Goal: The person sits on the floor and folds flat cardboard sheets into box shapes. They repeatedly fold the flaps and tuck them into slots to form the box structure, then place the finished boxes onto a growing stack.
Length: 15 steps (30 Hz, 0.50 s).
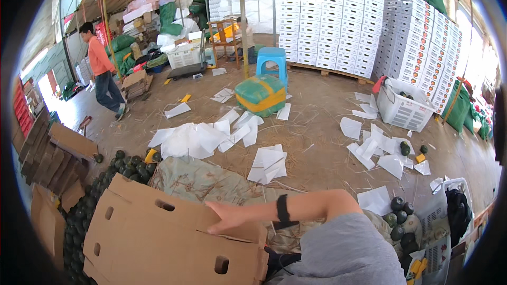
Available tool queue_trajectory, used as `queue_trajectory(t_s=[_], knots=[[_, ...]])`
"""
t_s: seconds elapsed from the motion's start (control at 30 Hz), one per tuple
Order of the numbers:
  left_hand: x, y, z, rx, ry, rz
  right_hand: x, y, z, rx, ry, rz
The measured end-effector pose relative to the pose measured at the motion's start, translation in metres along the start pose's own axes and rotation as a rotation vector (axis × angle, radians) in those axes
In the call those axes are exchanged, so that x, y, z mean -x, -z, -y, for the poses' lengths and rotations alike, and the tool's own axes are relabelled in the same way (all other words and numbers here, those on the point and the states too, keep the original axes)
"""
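A large brown cardboard sheet [153, 232] with oval handle slots lies tilted in front of me at the lower left. My right hand [228, 217] rests on its upper right part, beside a slit, fingers stretched to the left and thumb apart. Only part of the fingers shows. A black band circles my right wrist, and a grey sleeve covers the upper arm. My left hand is out of sight. Dark green, round, squash-like fruits [76, 227] are heaped along the sheet's left side. Beyond its far edge spreads a crumpled, dirty cloth [203, 179].
Flattened cardboard [50, 153] leans at the left. White paper sheets [193, 140] litter the floor around a green-yellow bundle [260, 95] and blue stool [272, 60]. White crates [405, 105] and stacked white cartons [348, 26] stand at right. A person [101, 68] walks at far left.
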<state>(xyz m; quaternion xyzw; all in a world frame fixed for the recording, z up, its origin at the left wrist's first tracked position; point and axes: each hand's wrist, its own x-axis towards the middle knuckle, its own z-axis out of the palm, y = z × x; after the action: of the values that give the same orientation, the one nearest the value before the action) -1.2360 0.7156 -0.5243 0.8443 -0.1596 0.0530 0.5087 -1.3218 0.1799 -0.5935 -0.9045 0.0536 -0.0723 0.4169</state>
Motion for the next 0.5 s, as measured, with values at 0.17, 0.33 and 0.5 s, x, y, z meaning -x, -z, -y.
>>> queue_trajectory(t_s=[0.17,0.33,0.5], knots=[[0.059,-0.019,0.009,0.144,0.203,0.08,0.019,0.027,0.062,0.127,-0.226,0.238],[0.051,-0.012,-0.001,-0.538,-0.023,0.109,0.025,-0.026,0.078,0.489,0.388,0.126],[0.038,-0.035,-0.02,-0.603,-0.115,0.021,-0.006,-0.056,0.098,0.73,0.501,0.463]])
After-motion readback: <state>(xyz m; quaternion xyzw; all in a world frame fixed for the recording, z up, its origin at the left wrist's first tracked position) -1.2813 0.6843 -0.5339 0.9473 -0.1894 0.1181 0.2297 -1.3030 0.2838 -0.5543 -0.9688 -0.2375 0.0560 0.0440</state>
